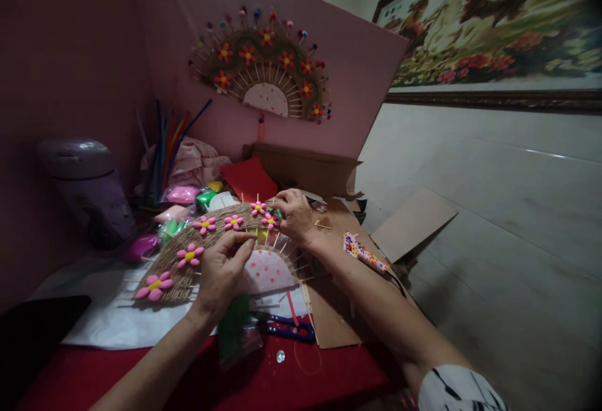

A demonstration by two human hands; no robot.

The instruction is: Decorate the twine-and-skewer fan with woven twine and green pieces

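Observation:
A fan-shaped craft [188,260] woven from brown twine over wooden sticks lies on the table, with several pink clay flowers on it and a pink dotted half-disc [266,271] at its base. My left hand [221,273] rests on the woven band, fingers curled and pinching near its inner edge. My right hand [295,213] is closed at the fan's far right end, next to a pink flower [269,221] and a small green piece. What its fingertips hold is too small to make out.
A finished fan [266,66] with orange flowers hangs on the pink board behind. Clay packets [183,194], pipe cleaners [167,141], a purple pot [89,185], a cardboard box [305,169], blue snips [291,328] and a beaded strip [364,253] surround the work. A tiled wall is at right.

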